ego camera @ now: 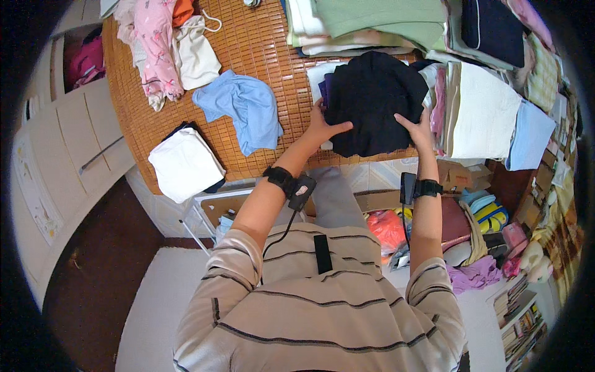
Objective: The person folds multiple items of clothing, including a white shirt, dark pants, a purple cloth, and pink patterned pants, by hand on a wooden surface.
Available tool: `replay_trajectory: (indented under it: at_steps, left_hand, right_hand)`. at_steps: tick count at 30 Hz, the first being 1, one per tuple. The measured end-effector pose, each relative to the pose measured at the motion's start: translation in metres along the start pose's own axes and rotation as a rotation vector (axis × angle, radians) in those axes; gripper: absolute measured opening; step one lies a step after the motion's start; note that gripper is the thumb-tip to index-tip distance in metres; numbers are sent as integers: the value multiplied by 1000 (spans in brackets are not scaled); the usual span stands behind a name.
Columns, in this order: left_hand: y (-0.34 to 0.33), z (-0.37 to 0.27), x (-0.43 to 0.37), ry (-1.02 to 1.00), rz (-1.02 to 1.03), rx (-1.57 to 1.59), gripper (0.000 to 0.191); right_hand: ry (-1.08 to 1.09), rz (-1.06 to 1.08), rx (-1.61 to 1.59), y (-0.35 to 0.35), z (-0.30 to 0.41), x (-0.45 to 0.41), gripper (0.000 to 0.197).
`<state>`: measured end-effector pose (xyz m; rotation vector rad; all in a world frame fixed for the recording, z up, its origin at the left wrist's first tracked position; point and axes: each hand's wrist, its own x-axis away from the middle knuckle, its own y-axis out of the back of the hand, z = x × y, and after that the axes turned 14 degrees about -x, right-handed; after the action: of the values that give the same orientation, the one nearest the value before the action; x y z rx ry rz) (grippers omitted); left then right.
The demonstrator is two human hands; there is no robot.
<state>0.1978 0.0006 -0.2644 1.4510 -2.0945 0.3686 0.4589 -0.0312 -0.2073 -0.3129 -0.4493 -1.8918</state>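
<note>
A rumpled black garment (374, 100) lies before me at the near edge of the bamboo mat (288, 116). My left hand (324, 126) holds its left side, thumb across the top of the cloth and fingers at its edge. On the opposite side my right hand (417, 128) grips it the same way, with the fingertips partly hidden. White and purple cloth (324, 88) shows from beneath the black fabric on the left. Right of my right hand stand folded cloths, among them a pink one (438, 107) and a cream one (485, 111).
A crumpled light-blue garment (244, 107) and a folded white one (186, 162) lie to the left. Behind are pink printed clothing (155, 46) and a pile of green cloth (381, 18). Light-blue folded cloth (530, 135) overhangs the right edge. Bags and boxes crowd below.
</note>
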Motion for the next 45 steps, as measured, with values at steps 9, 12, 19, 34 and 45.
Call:
replay_trajectory:
  at_steps: [9, 12, 19, 34, 45]
  left_hand:
    - [14, -9, -11, 157, 27, -44, 89]
    - [19, -14, -18, 236, 83, 26, 89]
    - [2, -27, -16, 187, 101, -62, 85]
    - [42, -56, 32, -195, 178, 339, 89]
    - [224, -10, 88, 12, -86, 224, 80]
  right_hand:
    - [-247, 107, -34, 0, 6, -17, 73]
    - [-289, 124, -60, -8, 14, -19, 75]
    - [-426, 42, -144, 4, 5, -18, 80]
    - [-190, 16, -227, -9, 44, 39, 75]
    - [-148, 218, -201, -204, 73, 78, 66]
